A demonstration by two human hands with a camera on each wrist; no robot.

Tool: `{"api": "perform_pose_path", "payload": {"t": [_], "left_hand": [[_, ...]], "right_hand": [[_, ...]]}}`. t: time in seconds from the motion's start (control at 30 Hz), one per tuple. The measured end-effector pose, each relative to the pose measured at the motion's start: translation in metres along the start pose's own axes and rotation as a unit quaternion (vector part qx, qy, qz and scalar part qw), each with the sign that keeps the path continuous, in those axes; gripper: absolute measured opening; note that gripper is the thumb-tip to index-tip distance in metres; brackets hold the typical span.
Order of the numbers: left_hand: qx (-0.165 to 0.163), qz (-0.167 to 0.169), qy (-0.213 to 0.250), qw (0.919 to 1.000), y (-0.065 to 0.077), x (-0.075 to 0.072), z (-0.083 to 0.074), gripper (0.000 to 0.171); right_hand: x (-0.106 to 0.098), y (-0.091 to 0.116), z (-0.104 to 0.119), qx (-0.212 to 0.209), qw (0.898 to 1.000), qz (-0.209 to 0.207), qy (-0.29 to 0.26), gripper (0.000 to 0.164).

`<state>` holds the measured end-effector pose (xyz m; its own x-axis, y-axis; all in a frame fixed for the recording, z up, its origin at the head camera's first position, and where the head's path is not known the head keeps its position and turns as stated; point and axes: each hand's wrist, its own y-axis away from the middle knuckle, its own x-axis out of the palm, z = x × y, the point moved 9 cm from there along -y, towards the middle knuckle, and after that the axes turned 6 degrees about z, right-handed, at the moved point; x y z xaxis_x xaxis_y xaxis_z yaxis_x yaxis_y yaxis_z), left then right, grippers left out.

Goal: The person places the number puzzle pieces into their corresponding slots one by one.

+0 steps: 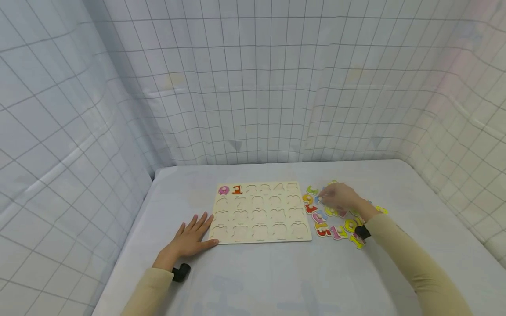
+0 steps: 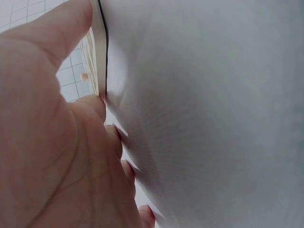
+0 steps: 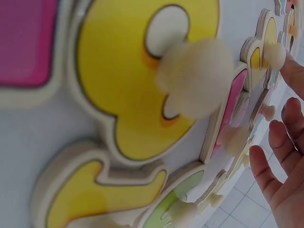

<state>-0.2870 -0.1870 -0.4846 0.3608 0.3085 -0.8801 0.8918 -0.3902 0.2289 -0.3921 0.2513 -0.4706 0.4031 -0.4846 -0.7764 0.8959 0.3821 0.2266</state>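
A pale wooden puzzle board lies on the table with number-shaped recesses. A pink 0 piece and a red 1 piece sit in its top row. My left hand rests spread at the board's left edge, thumb at the near left corner. Over the loose number pieces to the board's right, my right hand reaches with its fingertips right at a small blue piece. Loosely bent fingers show in the right wrist view, close over the knobbed pieces.
Around the right hand lie a green 3 piece, a red 4 piece, a red 15 piece and several others, partly overlapping. White grid-patterned cloth walls enclose the white table at the back and sides.
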Motion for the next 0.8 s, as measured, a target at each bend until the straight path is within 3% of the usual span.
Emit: {"api": "perform_pose_path", "payload": {"t": [0.23,0.4,0.63,0.8], "left_hand": [[-0.007,0.002,-0.008,0.9999,0.002,-0.002,-0.002,0.086],[-0.005,0.002,-0.005,1.0,0.002,-0.003,-0.004,0.085],[-0.004,0.0,-0.008,1.0,0.002,-0.002,-0.003,0.085],[-0.003,0.002,-0.003,1.0,0.004,-0.004,-0.006,0.084]], "right_hand": [[-0.003,-0.005,0.007,-0.015,0.997,-0.008,0.073,0.024],[-0.011,-0.011,0.013,-0.035,0.99,-0.03,0.137,0.024],[-0.019,-0.023,0.052,-0.112,0.97,-0.108,0.188,0.02],[-0.009,-0.045,0.079,-0.116,0.969,-0.131,0.177,0.021]]}}
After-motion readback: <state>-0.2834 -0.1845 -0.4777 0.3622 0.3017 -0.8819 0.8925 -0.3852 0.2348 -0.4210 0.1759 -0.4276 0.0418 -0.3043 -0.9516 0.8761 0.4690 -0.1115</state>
